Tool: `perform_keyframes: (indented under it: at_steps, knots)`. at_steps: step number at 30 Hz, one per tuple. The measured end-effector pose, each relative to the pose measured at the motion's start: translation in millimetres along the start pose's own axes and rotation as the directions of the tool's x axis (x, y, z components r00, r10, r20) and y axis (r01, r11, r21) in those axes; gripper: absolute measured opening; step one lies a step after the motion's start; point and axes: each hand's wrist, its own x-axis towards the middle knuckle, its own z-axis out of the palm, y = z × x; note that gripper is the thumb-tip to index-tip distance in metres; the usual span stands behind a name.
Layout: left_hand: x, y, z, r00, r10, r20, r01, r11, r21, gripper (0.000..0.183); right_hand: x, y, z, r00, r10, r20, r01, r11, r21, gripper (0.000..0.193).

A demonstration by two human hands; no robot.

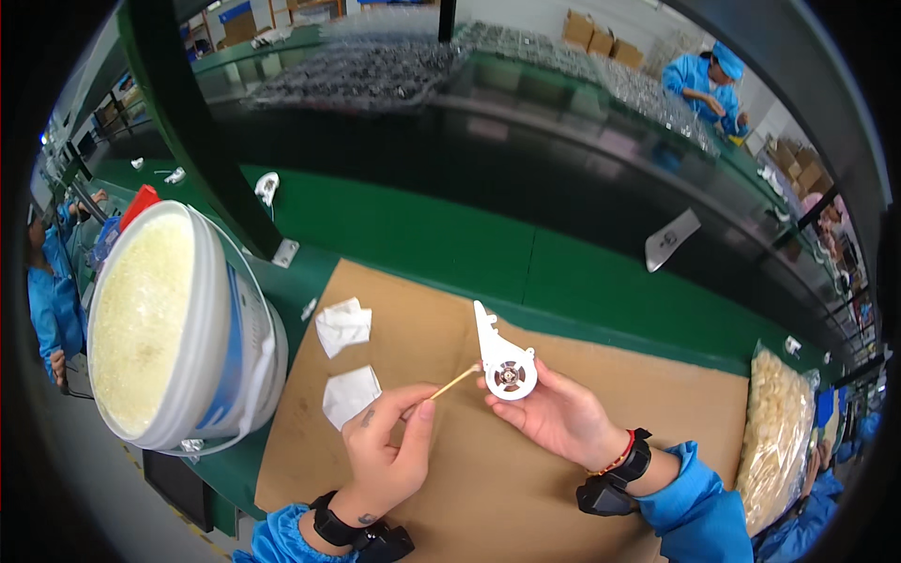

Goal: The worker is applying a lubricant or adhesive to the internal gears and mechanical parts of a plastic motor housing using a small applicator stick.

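With the left hand (389,448), pinched a thin pale-tipped stick (452,384) between thumb and fingers; with the right hand (565,420), gripped a white plastic housing (496,351) with its narrow arm up. Held the stick's tip at or just beside the housing's left edge, above a brown cardboard sheet (648,394). Had two white cloths (343,327) lying on the cardboard's left and a white bucket (208,338) farther left.

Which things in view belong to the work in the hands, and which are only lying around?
In the work:
cotton swab, left hand
white plastic housing, right hand

Apparently lying around:
two white wipes
white bucket
clear bag of pale pieces
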Motion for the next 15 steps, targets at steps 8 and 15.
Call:
perform_keyframes:
  at_steps: [8,15]
  knots:
    - [-1,-12,13,0.992,-0.003,0.129,0.001,1.000,0.016,0.009,4,18,-19,1.000,-0.006,-0.014,0.006,0.999,0.040,0.049]
    - [0,-14,14,0.983,-0.054,0.173,0.053,0.999,0.014,0.010,6,18,-17,1.000,-0.006,-0.006,0.006,1.000,0.012,0.052]
